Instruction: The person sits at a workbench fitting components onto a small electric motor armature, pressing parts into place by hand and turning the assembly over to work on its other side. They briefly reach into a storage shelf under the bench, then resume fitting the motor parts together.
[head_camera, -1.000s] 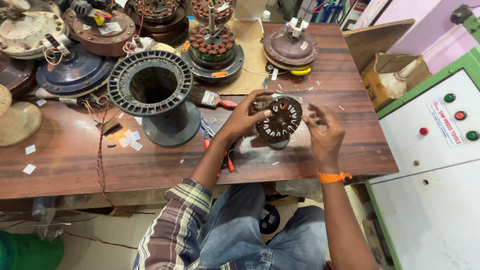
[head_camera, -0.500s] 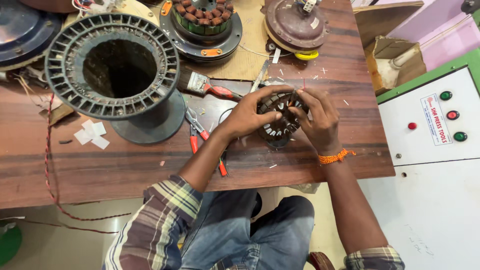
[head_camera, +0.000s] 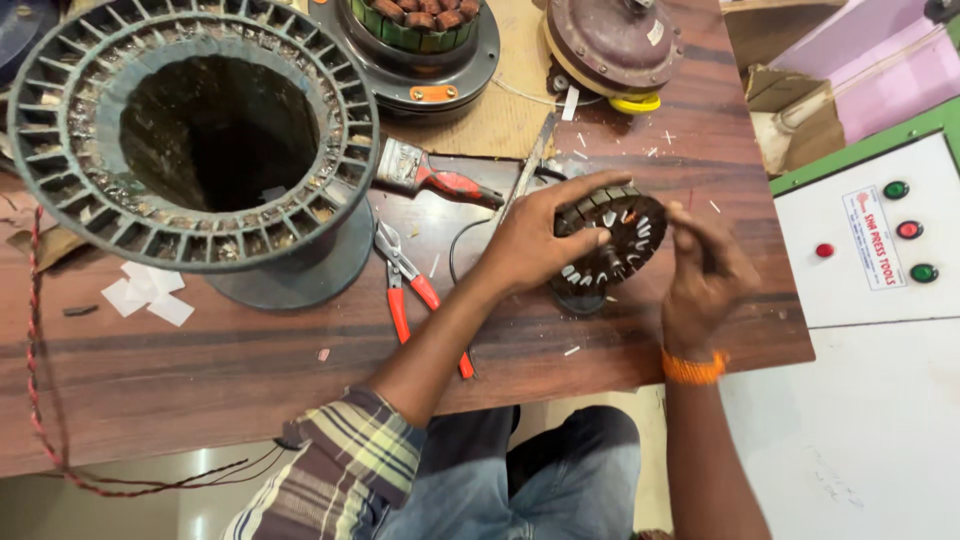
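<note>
Gripping the slotted stator core (head_camera: 612, 245) near the counter's (head_camera: 200, 400) front right edge: left hand (head_camera: 535, 245) clasps its rim, right hand (head_camera: 705, 275) pinches its far side. Tilted core could slip; white slot papers may shake loose.

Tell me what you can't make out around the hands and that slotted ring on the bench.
Head view only:
- Slotted ring: near side hidden by left hand.
- Right hand: motion-blurred, so fingertip contents are unclear.
- Pliers: handle ends covered by left forearm.
- Large spool: cut off by top edge.

We see a dull dark-metal slotted stator core (head_camera: 612, 240) on the glossy brown wooden table (head_camera: 200, 370); the big ribbed spool (head_camera: 190, 130) looks matt grey plastic. The pliers (head_camera: 410, 290) show red glossy plastic grips.
</note>
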